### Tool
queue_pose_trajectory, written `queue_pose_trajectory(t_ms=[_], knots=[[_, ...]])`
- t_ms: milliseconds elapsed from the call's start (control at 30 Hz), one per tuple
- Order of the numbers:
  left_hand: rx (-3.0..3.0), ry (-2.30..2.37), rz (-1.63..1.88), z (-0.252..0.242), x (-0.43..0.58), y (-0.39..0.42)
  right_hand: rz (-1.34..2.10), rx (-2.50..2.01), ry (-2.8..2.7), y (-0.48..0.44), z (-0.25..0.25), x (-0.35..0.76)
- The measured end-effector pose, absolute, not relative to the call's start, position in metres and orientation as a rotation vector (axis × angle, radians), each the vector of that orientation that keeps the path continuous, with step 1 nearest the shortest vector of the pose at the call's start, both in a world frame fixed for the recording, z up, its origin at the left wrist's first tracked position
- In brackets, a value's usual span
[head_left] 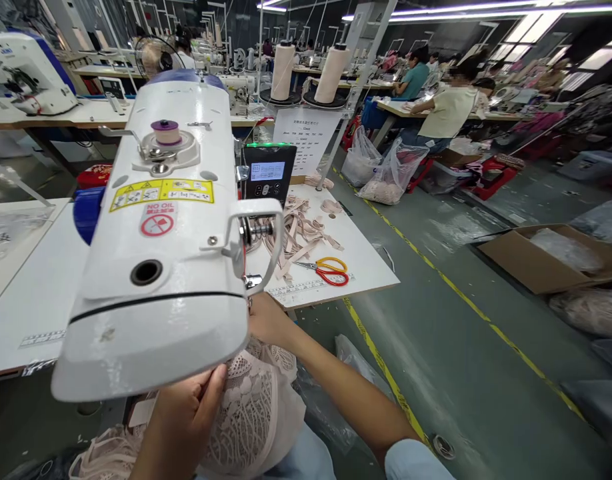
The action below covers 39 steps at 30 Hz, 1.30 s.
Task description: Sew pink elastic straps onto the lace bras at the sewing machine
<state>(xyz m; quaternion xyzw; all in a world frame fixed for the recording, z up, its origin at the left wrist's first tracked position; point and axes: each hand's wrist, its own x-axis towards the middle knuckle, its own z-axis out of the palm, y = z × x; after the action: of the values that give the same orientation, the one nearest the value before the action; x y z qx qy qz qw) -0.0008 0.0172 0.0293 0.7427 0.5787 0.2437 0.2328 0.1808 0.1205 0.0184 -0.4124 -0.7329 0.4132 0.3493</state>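
A pale pink lace bra (243,413) hangs below the front of a white sewing machine (161,267). Thumb and fingers of my left hand (199,397) are closed on the upper edge of its lace cup, just under the machine head. My right hand (269,323) reaches in from the right, behind the machine head and close to the bra; its fingers are hidden there. The needle area is also out of sight under the head. More pale pink straps and lace (109,453) lie at the lower left.
Scissors with red and yellow handles (331,270) lie on the white tabletop (359,267) beside loose pink straps (306,233). A control panel (267,171) and two thread cones (283,70) stand behind. An open cardboard box (526,257) sits on the floor at right. Other people work farther back.
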Motion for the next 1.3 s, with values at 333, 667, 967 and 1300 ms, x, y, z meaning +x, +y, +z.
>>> queue_pose_trajectory(t_ms=[333,667,967,1300], knots=[[1.959,1.677,0.697,0.028,-0.013,0.004,1.1,-1.045,-1.792,0.119,0.006,0.176],[1.838,1.79,0.791,0.028,-0.009,-0.005,1.086,-1.07,-1.769,0.118,0.003,0.17],[1.981,1.749,0.789,0.017,-0.015,-0.004,1.054,-1.057,-1.789,0.118,0.006,0.172],[1.913,1.935,0.816,0.008,-0.012,-0.009,1.042,-1.056,-1.751,0.115,0.003,0.173]])
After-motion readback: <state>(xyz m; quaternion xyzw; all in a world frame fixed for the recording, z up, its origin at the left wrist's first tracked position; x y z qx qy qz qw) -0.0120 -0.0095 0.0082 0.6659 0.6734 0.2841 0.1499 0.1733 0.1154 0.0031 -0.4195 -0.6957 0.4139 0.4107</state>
